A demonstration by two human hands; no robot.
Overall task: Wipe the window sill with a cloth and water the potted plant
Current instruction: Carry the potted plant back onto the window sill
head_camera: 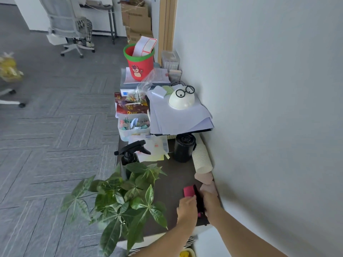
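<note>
Fingers (191,198) of left hand (187,208) and right hand (210,202) closed on pink-and-black object (191,191) on dark counter (172,175); potted plant (126,197) and spray bottle (130,154) just left; risks brushing leaves.

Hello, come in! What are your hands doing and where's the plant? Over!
Both hands, left hand and right hand, on a pink-and-black object by the wall. Potted plant left of them, unwatered. Spray bottle behind it, untouched.
</note>
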